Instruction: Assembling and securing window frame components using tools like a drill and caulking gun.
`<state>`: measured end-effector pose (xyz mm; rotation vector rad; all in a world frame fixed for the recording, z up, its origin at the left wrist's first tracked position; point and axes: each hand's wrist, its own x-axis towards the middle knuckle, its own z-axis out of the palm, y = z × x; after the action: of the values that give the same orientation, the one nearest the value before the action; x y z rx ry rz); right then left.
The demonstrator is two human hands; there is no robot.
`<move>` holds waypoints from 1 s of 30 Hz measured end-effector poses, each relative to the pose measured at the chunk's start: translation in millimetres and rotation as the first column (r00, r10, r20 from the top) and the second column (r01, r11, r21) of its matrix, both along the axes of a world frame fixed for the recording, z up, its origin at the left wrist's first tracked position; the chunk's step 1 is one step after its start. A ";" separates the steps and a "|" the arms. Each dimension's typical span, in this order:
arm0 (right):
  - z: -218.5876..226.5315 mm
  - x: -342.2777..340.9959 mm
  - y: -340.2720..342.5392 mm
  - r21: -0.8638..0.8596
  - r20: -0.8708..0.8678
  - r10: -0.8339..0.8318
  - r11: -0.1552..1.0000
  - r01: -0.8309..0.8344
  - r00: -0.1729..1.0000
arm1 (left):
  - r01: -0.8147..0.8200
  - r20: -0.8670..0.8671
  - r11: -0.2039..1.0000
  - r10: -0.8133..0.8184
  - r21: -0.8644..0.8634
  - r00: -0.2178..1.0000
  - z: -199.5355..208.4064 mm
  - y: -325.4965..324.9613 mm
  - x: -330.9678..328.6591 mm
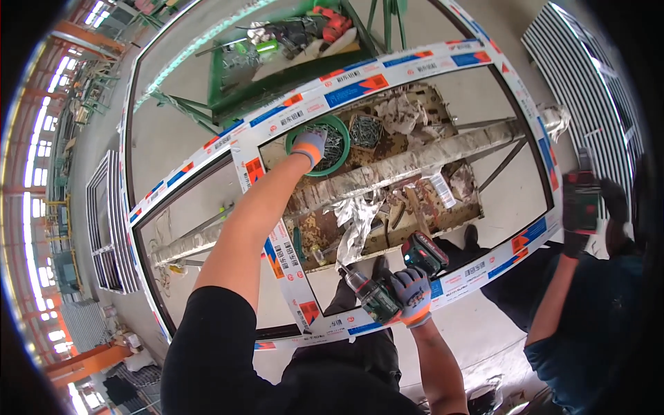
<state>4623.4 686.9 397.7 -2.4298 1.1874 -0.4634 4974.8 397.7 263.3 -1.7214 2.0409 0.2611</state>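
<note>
My left hand (309,146), in a grey and orange glove, reaches down into a green bowl (348,146) of loose screws (333,153). Its fingertips are among the screws, and I cannot see whether they grip any. A green and black cordless drill (379,299) is in my right hand (413,294), gloved the same way and wrapped round the handle. The drill points up and left, over the near side of a large window frame (360,324) covered in printed protective film. Its battery (425,254) sticks out beyond my hand.
Under the frame, a worn workbench (394,238) holds a box of screws (365,131) and crumpled film (404,114). A wrapped beam (387,169) crosses it. Farther off stands a green tool cart (290,79). At right, a co-worker (588,304) holds another drill (582,202).
</note>
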 end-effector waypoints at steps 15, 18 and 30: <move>-37.4 -9.6 19.5 -0.109 0.011 0.062 0.992 -0.060 0.998 | -0.728 -0.929 0.583 0.300 0.359 -0.218 141.2 335.1 -21.6; -36.8 -9.9 15.6 -0.125 0.063 0.098 0.988 -0.089 0.993 | -0.671 -0.824 0.552 0.051 0.494 -0.565 152.1 438.7 -41.8; 83.1 51.1 48.0 -0.220 0.041 0.438 0.881 -0.419 0.898 | -0.685 -0.790 0.403 0.203 0.606 -0.579 182.0 574.7 -66.4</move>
<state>4674.5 734.9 480.8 -2.7120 0.5522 -0.5711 4908.4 972.4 445.3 -3.3939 0.9349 2.6474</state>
